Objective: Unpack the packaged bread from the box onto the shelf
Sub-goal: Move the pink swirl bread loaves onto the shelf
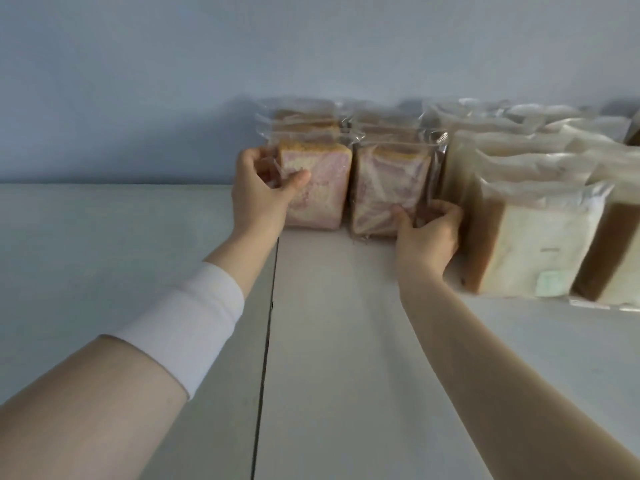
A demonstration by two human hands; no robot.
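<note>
Two rows of pink-swirled bread in clear bags stand upright on the white shelf, against the wall. My left hand grips the front pack of the left row at its left side, thumb on the front face. My right hand holds the front pack of the right row at its lower right corner, fingers tucked between it and the neighbouring white loaf. The box is out of view.
Rows of pale white-bread packs stand to the right, reaching closer to the front edge. A dark seam splits the shelf top. The pale blue wall closes the back. Bare shelf lies left and in front.
</note>
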